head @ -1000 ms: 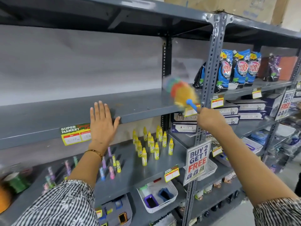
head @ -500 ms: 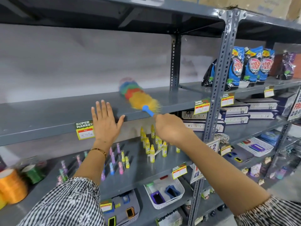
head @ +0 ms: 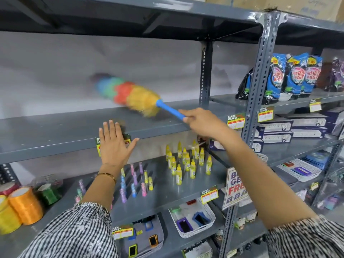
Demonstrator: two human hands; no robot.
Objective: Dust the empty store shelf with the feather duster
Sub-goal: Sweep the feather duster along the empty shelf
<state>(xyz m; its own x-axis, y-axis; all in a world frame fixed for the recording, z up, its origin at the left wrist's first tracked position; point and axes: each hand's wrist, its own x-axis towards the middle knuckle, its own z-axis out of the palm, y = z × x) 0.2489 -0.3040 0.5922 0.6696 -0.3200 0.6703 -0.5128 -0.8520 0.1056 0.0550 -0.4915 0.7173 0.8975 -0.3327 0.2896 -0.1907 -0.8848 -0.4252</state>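
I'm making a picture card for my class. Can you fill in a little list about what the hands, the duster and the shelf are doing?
place: store aisle with grey metal shelves
right hand: gripping the blue handle of the duster
duster: rainbow coloured, blurred, lying low over the empty shelf
empty shelf: nothing on it
left hand: open and flat, at the shelf's front edge over a price tag
shelf below: yellow bottles
next bay: blue bags

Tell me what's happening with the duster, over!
Right hand gripping feather duster, head on empty shelf. Left hand open, flat against shelf edge. Nothing in the way.
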